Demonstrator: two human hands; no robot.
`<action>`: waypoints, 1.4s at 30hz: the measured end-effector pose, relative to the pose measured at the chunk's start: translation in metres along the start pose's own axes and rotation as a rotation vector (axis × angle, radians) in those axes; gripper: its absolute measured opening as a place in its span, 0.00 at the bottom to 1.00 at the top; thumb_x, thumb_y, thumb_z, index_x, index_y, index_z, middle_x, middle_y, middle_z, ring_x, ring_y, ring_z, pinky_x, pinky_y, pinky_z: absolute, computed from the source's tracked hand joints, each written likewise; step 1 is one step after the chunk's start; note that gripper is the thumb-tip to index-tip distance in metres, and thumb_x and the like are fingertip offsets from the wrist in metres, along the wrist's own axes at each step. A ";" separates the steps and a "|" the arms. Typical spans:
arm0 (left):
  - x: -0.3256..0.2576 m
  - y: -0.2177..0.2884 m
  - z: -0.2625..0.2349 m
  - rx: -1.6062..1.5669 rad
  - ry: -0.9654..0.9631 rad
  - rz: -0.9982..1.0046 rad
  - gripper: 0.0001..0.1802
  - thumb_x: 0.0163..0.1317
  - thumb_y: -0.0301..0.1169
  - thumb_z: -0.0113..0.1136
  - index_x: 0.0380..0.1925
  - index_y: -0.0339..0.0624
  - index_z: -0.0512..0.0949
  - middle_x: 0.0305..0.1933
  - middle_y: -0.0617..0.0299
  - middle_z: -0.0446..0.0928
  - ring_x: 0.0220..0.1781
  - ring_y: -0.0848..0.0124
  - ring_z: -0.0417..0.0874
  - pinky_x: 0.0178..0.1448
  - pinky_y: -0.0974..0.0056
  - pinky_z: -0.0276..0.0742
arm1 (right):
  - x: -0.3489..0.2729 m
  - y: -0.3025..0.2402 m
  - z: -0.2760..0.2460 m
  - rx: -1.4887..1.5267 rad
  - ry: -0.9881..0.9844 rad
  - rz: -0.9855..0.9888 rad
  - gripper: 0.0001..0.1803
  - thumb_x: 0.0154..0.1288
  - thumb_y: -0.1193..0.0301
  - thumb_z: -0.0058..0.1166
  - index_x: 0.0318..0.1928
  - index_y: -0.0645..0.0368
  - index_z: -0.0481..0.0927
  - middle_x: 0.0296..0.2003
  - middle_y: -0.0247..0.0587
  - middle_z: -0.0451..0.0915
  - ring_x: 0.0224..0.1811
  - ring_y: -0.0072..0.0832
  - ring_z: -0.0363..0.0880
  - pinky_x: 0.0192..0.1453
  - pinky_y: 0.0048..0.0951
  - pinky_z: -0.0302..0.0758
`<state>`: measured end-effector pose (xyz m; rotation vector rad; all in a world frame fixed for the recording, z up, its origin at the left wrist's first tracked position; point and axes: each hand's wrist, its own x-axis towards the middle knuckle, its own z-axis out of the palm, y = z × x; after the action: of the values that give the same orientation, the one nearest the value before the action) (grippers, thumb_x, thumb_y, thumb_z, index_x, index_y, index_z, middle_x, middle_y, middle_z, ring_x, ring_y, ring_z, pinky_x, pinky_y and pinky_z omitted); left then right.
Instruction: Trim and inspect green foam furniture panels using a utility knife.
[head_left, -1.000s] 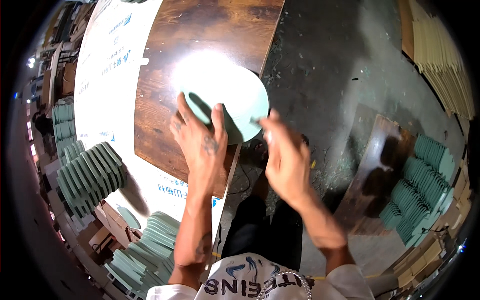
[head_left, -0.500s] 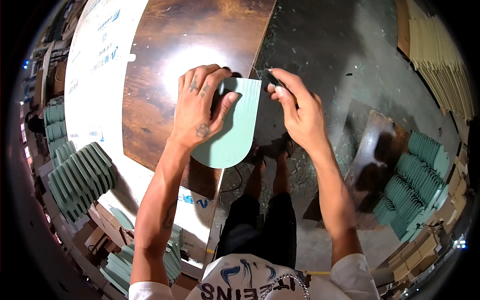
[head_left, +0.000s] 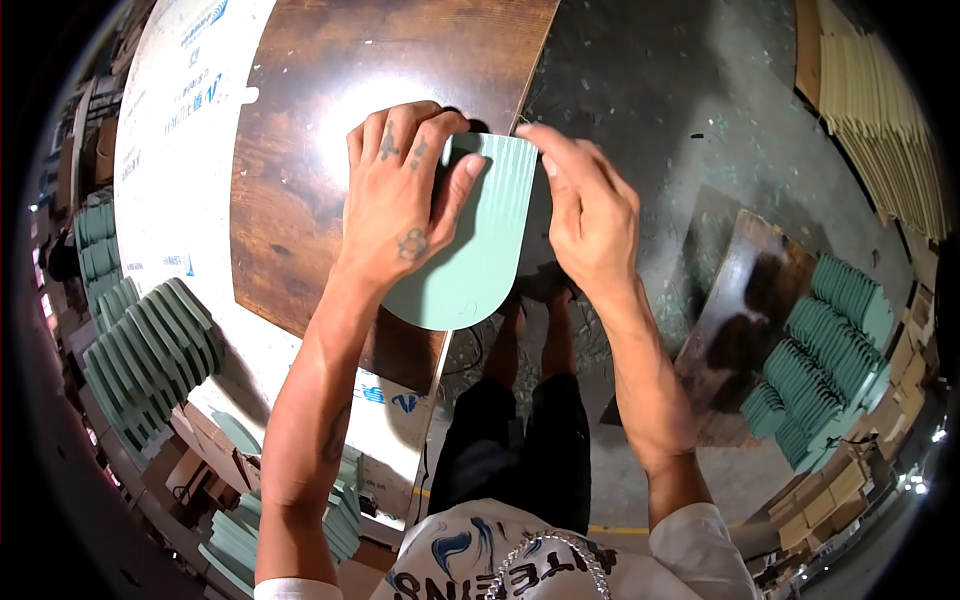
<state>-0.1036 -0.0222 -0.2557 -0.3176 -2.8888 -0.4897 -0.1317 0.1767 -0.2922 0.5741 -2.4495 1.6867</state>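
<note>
Pale green, the panel [head_left: 485, 250] lies on your brown board [head_left: 300, 220], its round end toward you and its right side jutting past the board's edge. Your left hand [head_left: 395, 195] covers the panel's left side and has hold of it: the fingers are bent and close together, reaching to the far edge, and the thumb stands apart from them with its tip at the top face. Your right hand [head_left: 597, 215] is at the far right corner, index finger stretched out to it, the other fingers curled in; I cannot tell whether they grip anything. A white sheet [head_left: 160, 180] with blue print lies under the board. Green stacks [head_left: 150, 360] stand to your left, and green pieces [head_left: 830, 350] sit on a second board [head_left: 735, 300] to your right.
</note>
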 end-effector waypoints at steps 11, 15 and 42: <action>0.000 -0.001 0.007 0.022 0.035 -0.007 0.15 0.64 0.24 0.59 0.51 0.43 0.76 0.51 0.56 0.75 0.53 0.54 0.74 0.62 0.48 0.64 | 0.003 0.013 -0.008 -0.305 -0.003 -0.231 0.27 0.62 0.83 0.57 0.58 0.42 0.85 0.37 0.34 0.83 0.38 0.32 0.81 0.43 0.38 0.77; -0.005 -0.002 0.004 0.035 0.058 -0.029 0.15 0.63 0.22 0.57 0.50 0.44 0.76 0.51 0.55 0.75 0.53 0.53 0.74 0.61 0.49 0.64 | -0.032 -0.004 -0.011 -0.336 -0.117 -0.276 0.28 0.63 0.83 0.56 0.61 0.43 0.83 0.39 0.38 0.82 0.39 0.33 0.81 0.40 0.36 0.74; -0.024 -0.006 0.004 0.201 0.104 -0.320 0.25 0.75 0.49 0.53 0.52 0.34 0.74 0.47 0.43 0.72 0.48 0.48 0.72 0.55 0.45 0.68 | 0.008 -0.003 -0.007 0.243 -0.168 0.267 0.21 0.73 0.82 0.47 0.62 0.56 0.80 0.49 0.48 0.87 0.51 0.37 0.88 0.55 0.32 0.83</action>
<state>-0.0829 -0.0300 -0.2669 0.1984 -2.8631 -0.2487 -0.1388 0.1803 -0.2840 0.4456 -2.5486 2.1432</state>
